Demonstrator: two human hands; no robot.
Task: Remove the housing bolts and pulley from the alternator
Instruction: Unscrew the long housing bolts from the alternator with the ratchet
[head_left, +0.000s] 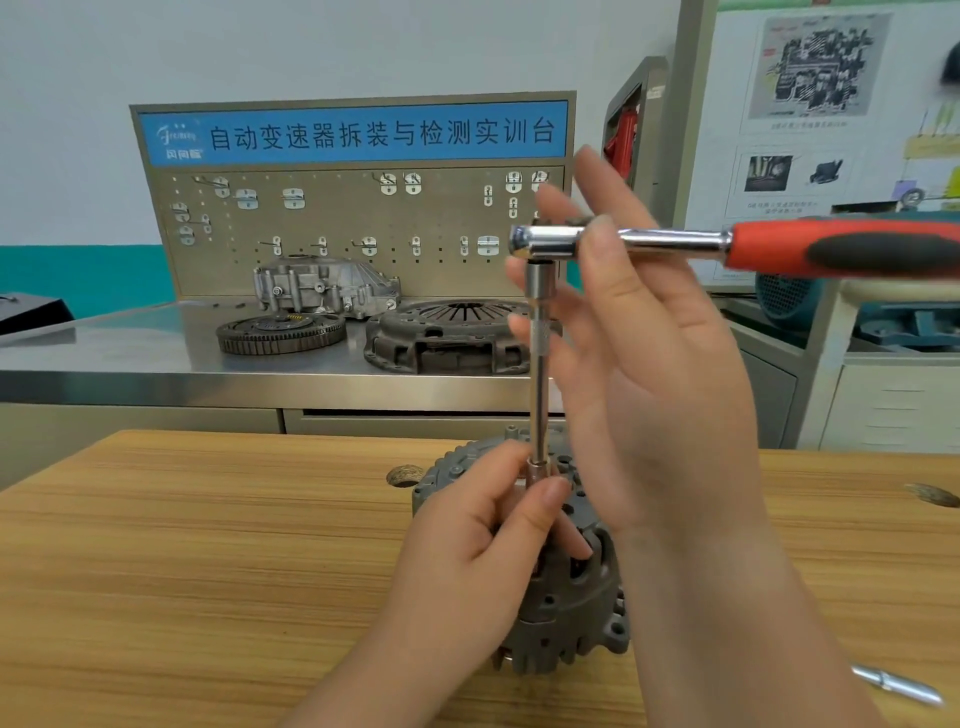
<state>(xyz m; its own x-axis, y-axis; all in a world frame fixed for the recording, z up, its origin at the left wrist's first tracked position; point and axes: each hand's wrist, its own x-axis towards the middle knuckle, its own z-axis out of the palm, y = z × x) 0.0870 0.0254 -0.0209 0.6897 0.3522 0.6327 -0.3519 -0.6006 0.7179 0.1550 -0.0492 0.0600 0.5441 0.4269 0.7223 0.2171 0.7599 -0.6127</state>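
A grey alternator (571, 613) stands on the wooden table (182, 545). From its top a long chrome extension bar (540, 395) rises upright to a ratchet (675, 241), whose red and black handle points right. My left hand (467, 561) grips the socket (537, 470) at the foot of the bar, thumb and fingers curled round it. My right hand (649, 374) is up at the ratchet head. Its thumb lies across the front of the chrome neck and its straight fingers are behind it, pinching it. The bolt under the socket is hidden.
A small metal pin (898, 686) lies on the table at the lower right, and a round hole (402, 475) sits left of the alternator. Behind, a steel bench carries a flywheel (280, 335), a clutch cover (447, 332) and a pegboard (353, 218).
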